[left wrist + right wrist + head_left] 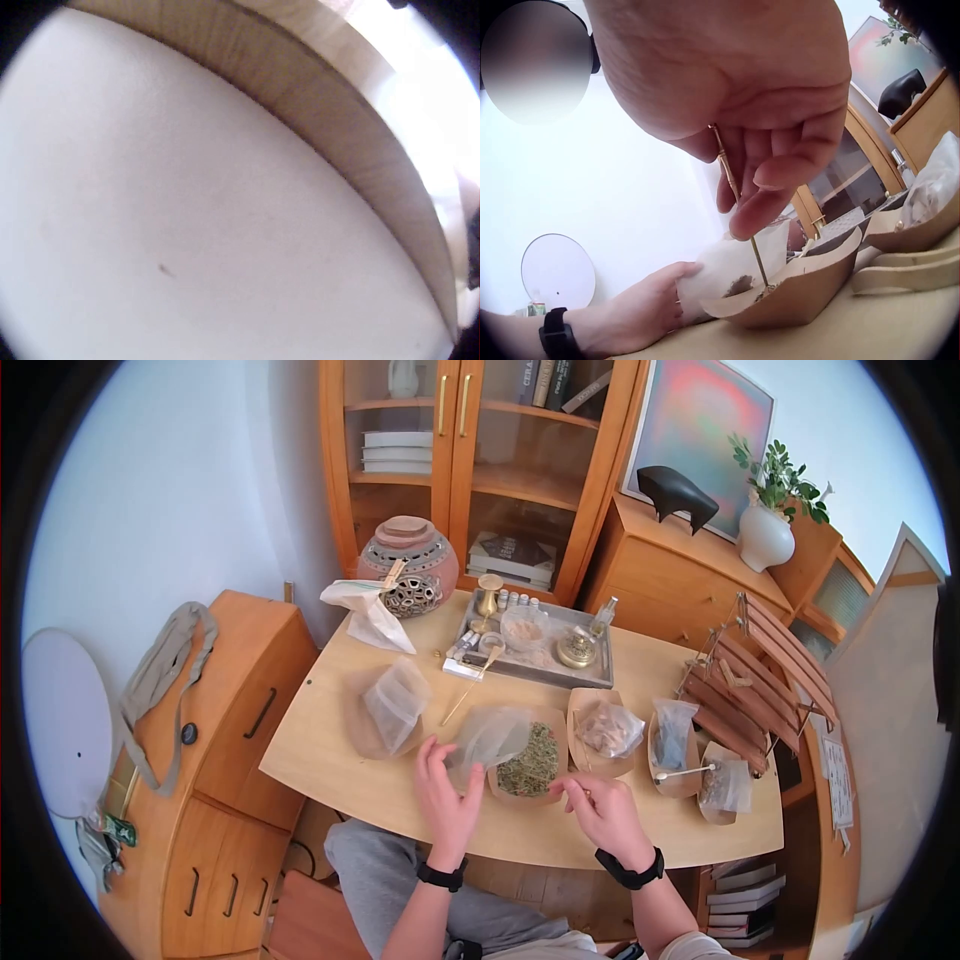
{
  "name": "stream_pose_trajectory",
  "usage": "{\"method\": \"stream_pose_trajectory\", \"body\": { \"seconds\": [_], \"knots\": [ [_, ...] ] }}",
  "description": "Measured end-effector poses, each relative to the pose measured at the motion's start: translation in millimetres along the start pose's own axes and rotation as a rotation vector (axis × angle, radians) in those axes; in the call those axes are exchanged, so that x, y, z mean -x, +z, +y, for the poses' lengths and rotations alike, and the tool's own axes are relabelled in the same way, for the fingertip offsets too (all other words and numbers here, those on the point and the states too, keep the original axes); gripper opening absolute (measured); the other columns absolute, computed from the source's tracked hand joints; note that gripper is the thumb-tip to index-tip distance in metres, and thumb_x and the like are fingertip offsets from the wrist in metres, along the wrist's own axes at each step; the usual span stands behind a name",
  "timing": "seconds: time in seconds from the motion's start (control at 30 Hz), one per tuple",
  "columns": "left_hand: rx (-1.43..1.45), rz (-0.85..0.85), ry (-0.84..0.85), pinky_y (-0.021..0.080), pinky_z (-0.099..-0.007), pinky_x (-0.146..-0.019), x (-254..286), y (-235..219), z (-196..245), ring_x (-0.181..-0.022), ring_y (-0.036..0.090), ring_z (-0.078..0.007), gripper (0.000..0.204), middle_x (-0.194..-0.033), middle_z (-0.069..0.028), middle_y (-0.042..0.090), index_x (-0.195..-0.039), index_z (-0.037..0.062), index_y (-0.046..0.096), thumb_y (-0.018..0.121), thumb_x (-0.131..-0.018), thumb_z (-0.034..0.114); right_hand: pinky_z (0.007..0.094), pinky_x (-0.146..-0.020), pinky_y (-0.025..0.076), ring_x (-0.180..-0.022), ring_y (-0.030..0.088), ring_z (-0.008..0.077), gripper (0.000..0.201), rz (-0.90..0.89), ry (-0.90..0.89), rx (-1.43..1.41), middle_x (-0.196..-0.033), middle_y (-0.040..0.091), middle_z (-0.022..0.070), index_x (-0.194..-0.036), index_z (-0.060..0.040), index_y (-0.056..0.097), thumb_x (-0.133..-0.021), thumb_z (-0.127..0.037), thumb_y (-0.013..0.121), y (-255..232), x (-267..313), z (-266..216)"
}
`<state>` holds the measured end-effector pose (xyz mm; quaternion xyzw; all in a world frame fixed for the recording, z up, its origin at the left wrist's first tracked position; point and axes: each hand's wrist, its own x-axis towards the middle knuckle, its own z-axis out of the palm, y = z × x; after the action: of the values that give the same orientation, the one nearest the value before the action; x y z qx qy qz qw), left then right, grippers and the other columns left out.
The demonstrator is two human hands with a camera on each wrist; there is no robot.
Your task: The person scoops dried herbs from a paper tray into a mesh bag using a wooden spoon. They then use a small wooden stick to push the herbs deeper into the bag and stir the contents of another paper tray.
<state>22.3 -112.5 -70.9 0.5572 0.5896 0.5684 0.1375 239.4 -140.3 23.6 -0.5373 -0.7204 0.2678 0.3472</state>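
Observation:
My right hand [605, 815] pinches a slim brass stick with a turned handle [728, 174]; its lower end meets dried green herbs [530, 762] in a boat-shaped brown paper tray [799, 300]. On the tray's left, my left hand [447, 810] holds a translucent bag [490, 738] at its near side. In the right wrist view, thumb and fingers of the left hand [641, 311] grip that bag [724, 274], where a dark clump shows, leaning against the tray's rim. A pale surface fills most of the left wrist view, without my hand.
More paper trays with bags stand left [385, 710] and right [607, 730] of the herbs. Behind them, a grey tray [600, 678] carries a glass bowl and brass vessels. A patterned pot [408, 560] stands at the back left, a slatted wooden rack [735, 705] at the right.

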Motion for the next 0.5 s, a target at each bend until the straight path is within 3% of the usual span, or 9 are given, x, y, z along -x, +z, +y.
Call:
{"method": "stream_pose_trajectory", "body": {
  "seconds": [0.37,0.43,0.5],
  "knots": [
    [0.028,0.029,0.007,0.042,-0.0493,-0.107,0,1,-2,-0.13,0.051,-0.0423,0.044,-0.143,-0.0247,0.05,-0.125,0.0023,0.056,0.076,-0.091,0.022,0.0354,-0.061,0.054,-0.066,0.071,0.0254,0.024,0.011,0.053,0.126,-0.082,0.075,0.0099,-0.101,-0.0065,0.078,-0.106,-0.02,0.059,-7,-16,-5],
    [0.037,0.019,-0.016,0.043,-0.0495,-0.106,-1,-1,-1,-0.129,0.052,-0.0425,0.045,-0.143,-0.0246,0.051,-0.125,0.0023,0.056,0.077,-0.09,0.023,0.0363,-0.063,0.055,-0.069,0.072,0.0266,0.021,0.11,0.058,-0.033,-0.085,0.075,0.012,-0.103,-0.0052,0.076,-0.106,-0.017,0.059,-4,-19,-11],
    [0.026,0.034,0.0,0.044,-0.0497,-0.105,-1,0,-1,-0.128,0.052,-0.0426,0.046,-0.143,-0.0246,0.051,-0.125,0.0023,0.056,0.077,-0.089,0.023,0.0373,-0.064,0.055,-0.072,0.072,0.0268,0.018,0.135,0.009,0.037,-0.088,0.074,0.0119,-0.104,-0.0055,0.076,-0.104,-0.015,0.061,4,-17,-4]
  ]
}}
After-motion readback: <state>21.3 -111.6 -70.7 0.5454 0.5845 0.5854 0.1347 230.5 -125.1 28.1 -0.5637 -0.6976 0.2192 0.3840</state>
